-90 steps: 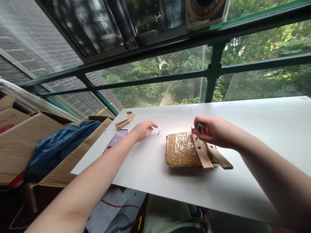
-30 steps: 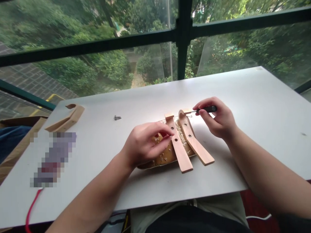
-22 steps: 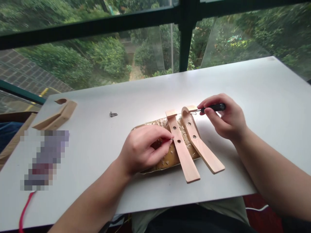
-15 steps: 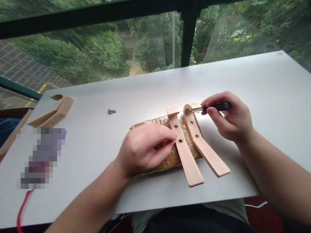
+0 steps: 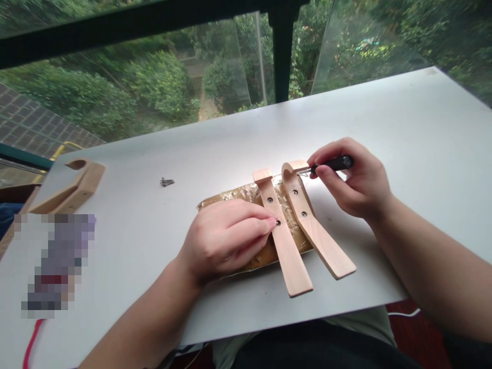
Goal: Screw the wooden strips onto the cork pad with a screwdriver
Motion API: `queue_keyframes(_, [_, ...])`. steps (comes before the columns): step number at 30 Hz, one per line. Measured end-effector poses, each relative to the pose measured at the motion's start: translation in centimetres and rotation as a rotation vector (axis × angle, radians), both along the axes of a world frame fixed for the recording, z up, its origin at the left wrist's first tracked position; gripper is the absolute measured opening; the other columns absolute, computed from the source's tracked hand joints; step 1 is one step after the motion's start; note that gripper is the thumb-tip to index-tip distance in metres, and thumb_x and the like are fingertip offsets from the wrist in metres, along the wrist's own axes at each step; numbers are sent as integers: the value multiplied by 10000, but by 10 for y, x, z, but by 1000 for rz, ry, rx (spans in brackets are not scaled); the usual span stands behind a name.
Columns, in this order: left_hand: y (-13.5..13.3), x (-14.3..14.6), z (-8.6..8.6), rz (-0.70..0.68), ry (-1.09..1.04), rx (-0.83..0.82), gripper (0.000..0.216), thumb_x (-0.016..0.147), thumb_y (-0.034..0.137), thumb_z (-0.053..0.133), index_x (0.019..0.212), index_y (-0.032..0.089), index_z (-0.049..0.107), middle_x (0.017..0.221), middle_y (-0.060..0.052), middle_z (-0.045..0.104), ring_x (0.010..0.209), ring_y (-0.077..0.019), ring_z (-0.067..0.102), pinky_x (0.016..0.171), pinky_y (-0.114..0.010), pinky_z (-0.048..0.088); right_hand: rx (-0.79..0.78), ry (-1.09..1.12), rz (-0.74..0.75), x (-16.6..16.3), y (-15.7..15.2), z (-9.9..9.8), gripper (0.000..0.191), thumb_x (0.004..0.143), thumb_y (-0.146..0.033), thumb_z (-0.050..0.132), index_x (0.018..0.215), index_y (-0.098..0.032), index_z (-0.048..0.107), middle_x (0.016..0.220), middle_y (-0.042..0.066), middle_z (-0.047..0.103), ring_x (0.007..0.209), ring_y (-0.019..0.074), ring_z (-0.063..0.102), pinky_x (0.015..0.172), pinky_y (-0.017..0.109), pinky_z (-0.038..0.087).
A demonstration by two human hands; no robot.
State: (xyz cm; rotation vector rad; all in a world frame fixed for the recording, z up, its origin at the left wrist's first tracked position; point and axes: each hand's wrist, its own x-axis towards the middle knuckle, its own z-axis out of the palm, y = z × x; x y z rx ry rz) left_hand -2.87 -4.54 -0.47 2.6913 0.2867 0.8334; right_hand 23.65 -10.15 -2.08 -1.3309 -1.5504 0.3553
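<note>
Across the film-wrapped brown block [image 5: 246, 193] on your table [image 5: 388, 123] lie the left wooden hook [image 5: 288, 251] and the right wooden hook [image 5: 326, 240]. Over the block, your left hand [image 5: 228, 236] has its grip pinched together at the left wooden hook's lower hole, its contents, if any, hidden. Right of the block, your right hand's [image 5: 357, 184] grip is closed around a screwdriver [image 5: 339, 163]; loose screws [image 5: 166, 182] lie left of it, beyond the block

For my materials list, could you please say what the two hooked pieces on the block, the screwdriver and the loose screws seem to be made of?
Hooked pieces: probably wood, smooth, matte, from their pale tan colour and faint streaks.
Screwdriver: black handle, perhaps plastic, with a slight sheen; shiny shaft, likely steel.
Loose screws: likely metal, given their grey glint; finish unclear.
</note>
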Motion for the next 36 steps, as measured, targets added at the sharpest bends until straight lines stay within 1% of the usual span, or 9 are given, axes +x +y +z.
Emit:
queue_keyframes(6, [-2,4,2,19,25,59,229,779,149,720,986,230,666,999,-32,739,863,-175,684,722,-299,550,-19,-12,0,-1,-1,1,69,878,-290,629,942,-266,629,983,51,689,806,220,655,754,397,561])
queue_keyframes(12, [-3,5,3,-6,35,-14,234,781,98,705,982,208,662,1022,-56,727,901,-178,676,767,-305,547,6,-20,14,0,0,0,76,875,-217,617,944,-248,630,972,52,686,802,208,649,749,382,548])
queue_keyframes(17, [-3,8,2,-12,16,-68,219,778,71,695,960,185,652,1010,-63,718,903,-176,662,778,-314,541,70,-13,36,2,4,-5,123,838,-162,639,940,-229,637,934,45,680,768,197,637,706,367,533])
queue_keyframes(21, [-2,10,2,-13,13,-88,218,764,58,707,939,173,647,1005,-68,712,892,-174,652,780,-321,537,82,0,45,2,5,-6,156,812,-122,648,932,-222,646,909,43,674,757,199,637,697,367,522])
queue_keyframes(26, [-1,11,-1,-22,-7,-109,228,763,61,724,951,170,653,1017,-69,717,900,-176,656,792,-327,537,85,7,59,2,5,-5,158,804,-113,653,923,-217,652,885,45,669,756,207,640,688,369,515])
queue_keyframes(31, [-3,12,-2,-31,-4,-131,259,789,59,699,1013,188,672,1025,-55,732,906,-172,659,805,-325,529,92,4,57,2,6,-6,161,802,-121,662,921,-228,653,880,38,669,752,204,640,683,364,514])
queue_keyframes(36, [-5,11,-1,-8,-21,-102,274,778,70,713,1021,189,675,1003,-54,729,900,-174,658,800,-320,530,87,16,66,2,6,-6,148,801,-124,663,915,-216,648,888,49,672,747,206,638,684,371,519])
